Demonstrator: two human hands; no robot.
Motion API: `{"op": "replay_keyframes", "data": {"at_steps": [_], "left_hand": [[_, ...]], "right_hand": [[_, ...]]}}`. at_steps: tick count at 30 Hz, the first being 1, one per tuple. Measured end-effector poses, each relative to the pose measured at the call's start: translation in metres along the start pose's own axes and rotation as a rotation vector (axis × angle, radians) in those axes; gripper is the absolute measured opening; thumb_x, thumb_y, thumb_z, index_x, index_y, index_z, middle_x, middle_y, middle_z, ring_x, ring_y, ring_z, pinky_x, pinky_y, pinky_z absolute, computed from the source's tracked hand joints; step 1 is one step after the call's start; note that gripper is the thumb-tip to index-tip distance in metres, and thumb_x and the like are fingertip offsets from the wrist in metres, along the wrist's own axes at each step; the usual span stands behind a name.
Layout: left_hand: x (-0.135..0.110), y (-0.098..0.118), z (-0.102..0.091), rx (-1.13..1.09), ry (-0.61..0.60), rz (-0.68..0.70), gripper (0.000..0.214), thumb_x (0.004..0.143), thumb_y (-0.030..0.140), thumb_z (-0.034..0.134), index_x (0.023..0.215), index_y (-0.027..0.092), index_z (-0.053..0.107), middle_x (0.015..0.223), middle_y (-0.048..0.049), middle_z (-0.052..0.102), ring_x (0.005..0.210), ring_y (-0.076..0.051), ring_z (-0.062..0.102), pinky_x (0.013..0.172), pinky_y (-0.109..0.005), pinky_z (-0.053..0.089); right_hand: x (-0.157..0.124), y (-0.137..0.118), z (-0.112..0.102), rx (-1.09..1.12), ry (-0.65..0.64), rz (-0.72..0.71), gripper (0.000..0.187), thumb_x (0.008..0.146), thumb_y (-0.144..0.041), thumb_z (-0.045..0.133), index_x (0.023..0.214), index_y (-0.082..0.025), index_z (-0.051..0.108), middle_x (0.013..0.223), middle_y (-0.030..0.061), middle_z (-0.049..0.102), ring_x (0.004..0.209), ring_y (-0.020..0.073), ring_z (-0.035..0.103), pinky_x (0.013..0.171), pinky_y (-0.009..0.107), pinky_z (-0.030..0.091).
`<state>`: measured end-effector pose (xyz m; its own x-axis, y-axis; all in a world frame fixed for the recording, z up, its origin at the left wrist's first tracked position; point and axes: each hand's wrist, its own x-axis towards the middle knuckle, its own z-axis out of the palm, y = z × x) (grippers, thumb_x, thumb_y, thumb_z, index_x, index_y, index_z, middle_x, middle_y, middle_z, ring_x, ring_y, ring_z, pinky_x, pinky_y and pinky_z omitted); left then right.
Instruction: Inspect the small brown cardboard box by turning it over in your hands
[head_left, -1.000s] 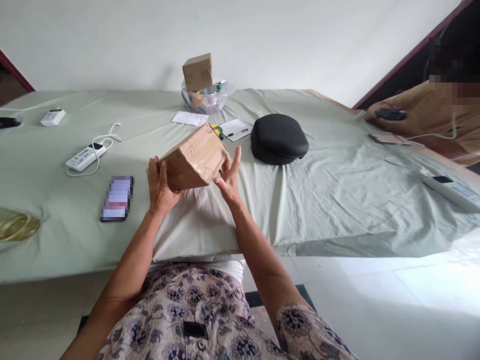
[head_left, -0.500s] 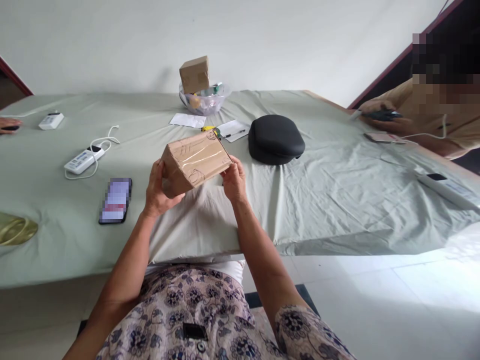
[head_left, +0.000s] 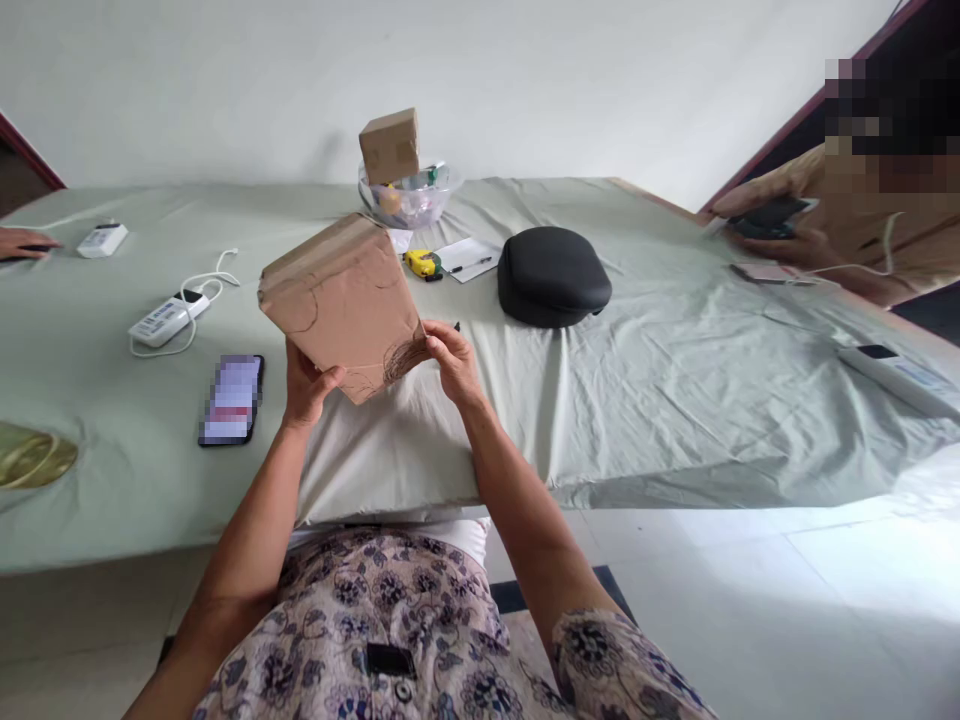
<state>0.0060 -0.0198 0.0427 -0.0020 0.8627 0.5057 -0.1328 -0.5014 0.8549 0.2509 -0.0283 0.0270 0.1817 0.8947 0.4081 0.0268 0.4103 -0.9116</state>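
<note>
A brown cardboard box (head_left: 341,310) with dark pen scribbles on its face is held up, tilted, above the table's near part. My left hand (head_left: 307,388) grips its lower left side, thumb on the face and fingers behind. At the right corner my right hand (head_left: 451,362) pinches the box's edge; a small dark tip pokes out beside its fingers, too little to name. Just beyond the box lie a yellow tape measure (head_left: 423,263) and a white paper (head_left: 466,258) with a pen on it.
A clear bowl (head_left: 420,212) with another cardboard box (head_left: 390,147) stands at the back. Right of me sits a black case (head_left: 553,277). Left lie a phone (head_left: 231,400) and a white power strip (head_left: 166,318). A person's hands (head_left: 780,235) hold a dark object at right.
The box has been turned in my hands, so another scribbled face shows and it stands more upright. The tape measure behind it is more exposed; the left paper is mostly covered.
</note>
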Motion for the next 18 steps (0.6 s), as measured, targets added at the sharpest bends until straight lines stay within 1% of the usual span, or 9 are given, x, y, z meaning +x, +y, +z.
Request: {"op": "replay_keyframes", "data": {"at_steps": [3, 5, 7, 8, 10, 12, 13, 15, 18], "left_hand": [[0.001, 0.000, 0.003, -0.045, 0.058, -0.023, 0.098, 0.061, 0.071, 0.085, 0.142, 0.029, 0.052, 0.148, -0.0121, 0.058, 0.140, -0.034, 0.055, 0.117, -0.048, 0.047], [-0.001, -0.001, 0.005, -0.090, 0.070, -0.077, 0.100, 0.059, 0.070, 0.086, 0.144, 0.030, 0.050, 0.147, -0.0112, 0.059, 0.139, -0.033, 0.056, 0.113, -0.046, 0.050], [-0.003, -0.002, 0.008, -0.147, 0.079, -0.155, 0.102, 0.059, 0.069, 0.087, 0.146, 0.034, 0.046, 0.146, -0.0105, 0.059, 0.137, -0.032, 0.057, 0.105, -0.043, 0.054], [-0.004, -0.002, 0.010, -0.176, 0.088, -0.194, 0.103, 0.060, 0.068, 0.087, 0.147, 0.036, 0.044, 0.145, -0.0102, 0.060, 0.136, -0.032, 0.058, 0.099, -0.041, 0.056], [-0.006, -0.002, 0.013, -0.215, 0.110, -0.259, 0.103, 0.061, 0.067, 0.087, 0.148, 0.039, 0.040, 0.144, -0.0096, 0.060, 0.135, -0.031, 0.058, 0.091, -0.038, 0.059], [-0.007, -0.002, 0.017, -0.228, 0.145, -0.293, 0.107, 0.060, 0.066, 0.088, 0.150, 0.043, 0.036, 0.146, -0.0089, 0.059, 0.135, -0.031, 0.058, 0.087, -0.038, 0.059], [-0.008, -0.002, 0.018, -0.226, 0.162, -0.303, 0.109, 0.059, 0.065, 0.088, 0.151, 0.045, 0.033, 0.146, -0.0084, 0.059, 0.135, -0.031, 0.058, 0.086, -0.038, 0.060], [-0.008, -0.003, 0.019, -0.214, 0.191, -0.315, 0.111, 0.060, 0.065, 0.088, 0.152, 0.048, 0.030, 0.146, -0.0072, 0.059, 0.135, -0.030, 0.058, 0.085, -0.039, 0.060], [-0.008, -0.006, 0.017, -0.194, 0.197, -0.323, 0.104, 0.063, 0.065, 0.085, 0.150, 0.050, 0.031, 0.147, -0.0053, 0.058, 0.134, -0.028, 0.059, 0.082, -0.037, 0.061]], "right_hand": [[0.000, 0.000, 0.002, -0.003, 0.000, -0.028, 0.058, 0.082, -0.078, 0.067, 0.110, -0.029, 0.077, 0.123, 0.0066, 0.076, 0.119, 0.0268, 0.069, 0.103, 0.046, 0.057], [-0.001, 0.000, 0.004, -0.005, 0.003, -0.031, 0.060, 0.082, -0.077, 0.067, 0.117, -0.029, 0.075, 0.128, 0.0082, 0.074, 0.125, 0.0280, 0.067, 0.109, 0.048, 0.053], [-0.003, 0.001, 0.007, -0.057, 0.002, -0.045, 0.074, 0.079, -0.080, 0.068, 0.134, -0.030, 0.066, 0.139, 0.0114, 0.069, 0.133, 0.0305, 0.063, 0.112, 0.052, 0.050], [-0.004, 0.002, 0.009, -0.102, 0.000, -0.059, 0.085, 0.077, -0.081, 0.069, 0.145, -0.031, 0.057, 0.146, 0.0134, 0.064, 0.138, 0.0321, 0.060, 0.114, 0.055, 0.049], [-0.009, 0.003, 0.014, -0.194, -0.006, -0.090, 0.109, 0.073, -0.084, 0.071, 0.161, -0.033, 0.033, 0.161, 0.0174, 0.049, 0.147, 0.0354, 0.051, 0.117, 0.060, 0.045], [-0.014, 0.004, 0.021, -0.260, -0.031, -0.128, 0.128, 0.069, -0.086, 0.072, 0.168, -0.034, 0.011, 0.171, 0.0205, 0.032, 0.154, 0.0386, 0.042, 0.119, 0.064, 0.041], [-0.017, 0.004, 0.025, -0.283, -0.053, -0.152, 0.135, 0.066, -0.087, 0.073, 0.168, -0.033, 0.004, 0.174, 0.0213, 0.025, 0.157, 0.0400, 0.038, 0.121, 0.065, 0.039], [-0.021, 0.006, 0.033, -0.329, -0.110, -0.206, 0.143, 0.062, -0.088, 0.074, 0.168, -0.032, -0.003, 0.177, 0.0213, 0.016, 0.161, 0.0421, 0.028, 0.123, 0.067, 0.036], [-0.025, 0.008, 0.043, -0.388, -0.181, -0.234, 0.145, 0.060, -0.089, 0.074, 0.169, -0.032, -0.004, 0.177, 0.0196, 0.014, 0.165, 0.0422, 0.017, 0.125, 0.068, 0.034]]}}
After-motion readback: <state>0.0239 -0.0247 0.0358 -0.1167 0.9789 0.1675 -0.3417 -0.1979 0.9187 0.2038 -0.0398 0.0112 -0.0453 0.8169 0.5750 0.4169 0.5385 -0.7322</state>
